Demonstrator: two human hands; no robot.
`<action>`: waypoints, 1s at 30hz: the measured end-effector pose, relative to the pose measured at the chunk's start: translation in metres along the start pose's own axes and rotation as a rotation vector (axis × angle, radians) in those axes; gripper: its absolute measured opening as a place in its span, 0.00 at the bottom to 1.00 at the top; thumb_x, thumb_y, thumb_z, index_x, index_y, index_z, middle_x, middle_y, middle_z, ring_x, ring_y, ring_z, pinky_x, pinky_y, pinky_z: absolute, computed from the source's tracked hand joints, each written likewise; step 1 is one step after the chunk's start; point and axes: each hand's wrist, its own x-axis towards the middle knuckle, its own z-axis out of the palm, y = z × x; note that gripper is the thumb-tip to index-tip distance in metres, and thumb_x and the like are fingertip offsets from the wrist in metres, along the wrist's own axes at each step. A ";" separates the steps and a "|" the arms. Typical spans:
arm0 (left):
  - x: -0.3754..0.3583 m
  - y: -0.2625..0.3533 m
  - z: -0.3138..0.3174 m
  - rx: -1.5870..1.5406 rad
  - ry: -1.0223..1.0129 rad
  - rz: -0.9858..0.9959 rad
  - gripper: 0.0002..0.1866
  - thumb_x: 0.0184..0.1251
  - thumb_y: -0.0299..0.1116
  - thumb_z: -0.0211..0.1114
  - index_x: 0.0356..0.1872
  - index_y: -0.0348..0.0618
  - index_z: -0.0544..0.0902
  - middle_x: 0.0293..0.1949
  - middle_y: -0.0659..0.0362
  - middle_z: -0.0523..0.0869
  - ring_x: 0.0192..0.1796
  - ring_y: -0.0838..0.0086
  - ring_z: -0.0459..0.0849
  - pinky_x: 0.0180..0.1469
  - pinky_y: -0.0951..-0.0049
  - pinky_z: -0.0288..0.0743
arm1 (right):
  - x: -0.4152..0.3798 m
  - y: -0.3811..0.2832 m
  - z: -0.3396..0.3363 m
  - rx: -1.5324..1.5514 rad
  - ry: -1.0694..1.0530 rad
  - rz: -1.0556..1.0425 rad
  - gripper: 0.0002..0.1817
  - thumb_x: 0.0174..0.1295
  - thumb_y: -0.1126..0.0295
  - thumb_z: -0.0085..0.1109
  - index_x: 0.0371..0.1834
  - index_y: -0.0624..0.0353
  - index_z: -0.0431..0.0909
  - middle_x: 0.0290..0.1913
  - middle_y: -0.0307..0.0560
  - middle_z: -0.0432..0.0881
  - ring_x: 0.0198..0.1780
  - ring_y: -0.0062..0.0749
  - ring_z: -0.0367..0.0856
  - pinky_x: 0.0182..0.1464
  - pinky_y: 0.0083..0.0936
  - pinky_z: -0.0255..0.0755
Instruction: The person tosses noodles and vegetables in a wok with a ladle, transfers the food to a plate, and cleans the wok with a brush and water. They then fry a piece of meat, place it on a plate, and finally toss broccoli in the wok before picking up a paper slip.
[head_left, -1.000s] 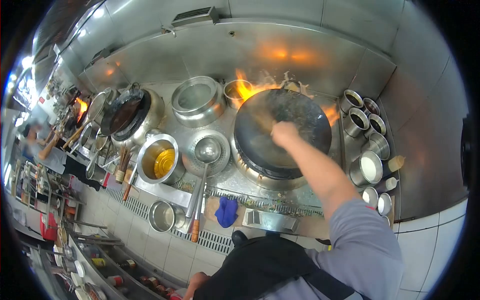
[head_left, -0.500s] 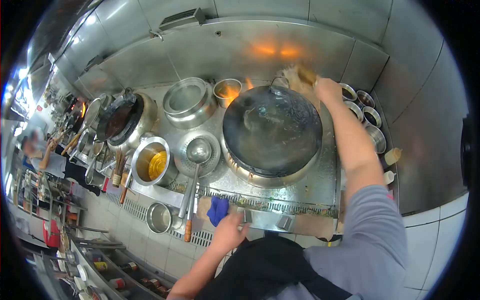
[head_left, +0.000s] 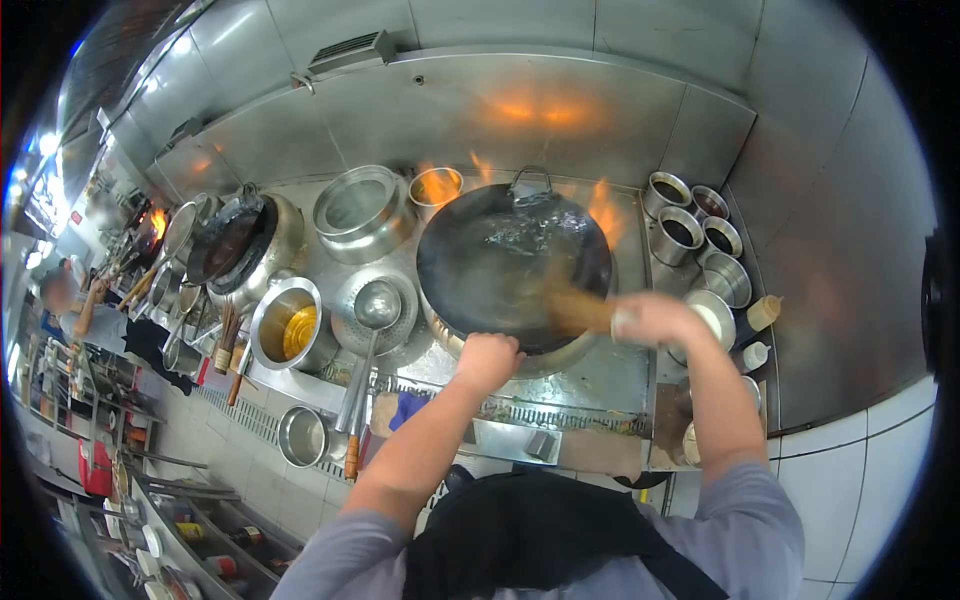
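A large black wok (head_left: 470,270) sits over the burner, with water and steam inside and a loop handle at its far rim. My left hand (head_left: 488,362) is closed at the wok's near rim; the part it grips is hidden under the fingers. In my right hand (head_left: 660,318), at the wok's right side, is a bamboo wok brush (head_left: 580,310), smeared by motion, its bristle end inside the wok. Flames (head_left: 605,212) show behind the wok's far right rim. A ladle (head_left: 377,304) rests on a perforated strainer (head_left: 347,325) left of the wok.
Metal cups of dark sauce (head_left: 681,232) and squeeze bottles (head_left: 762,313) stand at the right. To the left are a pot of yellow oil (head_left: 290,325), a lidded pot (head_left: 362,205) and a second wok (head_left: 232,245). A blue cloth (head_left: 406,408) lies on the front ledge. Another person (head_left: 85,310) stands far left.
My right hand has brought the brush from behind the wok down to its near right side. My left hand has moved from the front ledge up to the wok's near rim.
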 end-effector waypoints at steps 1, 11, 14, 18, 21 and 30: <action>-0.010 0.003 0.004 -0.004 0.121 0.044 0.14 0.60 0.44 0.60 0.24 0.44 0.81 0.26 0.54 0.83 0.32 0.59 0.83 0.37 0.59 0.75 | -0.028 -0.021 0.004 0.038 -0.035 0.060 0.34 0.59 0.52 0.57 0.68 0.50 0.62 0.58 0.57 0.75 0.58 0.47 0.75 0.60 0.35 0.67; -0.084 0.037 -0.017 -0.148 0.383 0.103 0.17 0.55 0.45 0.67 0.19 0.43 0.77 0.21 0.55 0.80 0.27 0.59 0.82 0.31 0.62 0.75 | -0.147 -0.017 0.059 0.601 0.178 -0.038 0.35 0.61 0.64 0.60 0.71 0.56 0.57 0.61 0.54 0.74 0.62 0.34 0.71 0.62 0.24 0.62; -0.081 0.035 -0.036 -0.195 0.428 0.089 0.18 0.54 0.44 0.68 0.17 0.42 0.76 0.21 0.54 0.79 0.27 0.58 0.81 0.31 0.62 0.75 | -0.147 -0.021 0.066 0.764 0.230 -0.122 0.35 0.61 0.69 0.59 0.71 0.62 0.56 0.65 0.50 0.69 0.64 0.28 0.67 0.65 0.24 0.58; -0.070 0.029 -0.062 -0.218 0.446 0.035 0.20 0.51 0.46 0.70 0.16 0.40 0.76 0.20 0.52 0.79 0.27 0.55 0.80 0.31 0.60 0.74 | -0.147 -0.031 0.057 0.767 0.344 -0.114 0.35 0.60 0.73 0.59 0.70 0.63 0.56 0.65 0.49 0.68 0.64 0.28 0.66 0.65 0.24 0.57; -0.060 0.024 -0.080 -0.324 0.494 -0.032 0.19 0.50 0.45 0.71 0.21 0.37 0.80 0.21 0.49 0.79 0.28 0.52 0.80 0.30 0.60 0.73 | -0.143 -0.032 0.056 0.889 0.410 -0.141 0.35 0.59 0.75 0.58 0.70 0.63 0.56 0.65 0.48 0.68 0.65 0.28 0.65 0.65 0.24 0.57; -0.025 -0.007 -0.139 -0.658 0.584 -0.384 0.25 0.55 0.50 0.70 0.32 0.30 0.82 0.25 0.43 0.83 0.31 0.59 0.85 0.35 0.64 0.75 | -0.143 -0.033 0.061 1.052 0.600 -0.149 0.34 0.58 0.74 0.55 0.69 0.70 0.56 0.68 0.51 0.64 0.70 0.32 0.59 0.70 0.27 0.49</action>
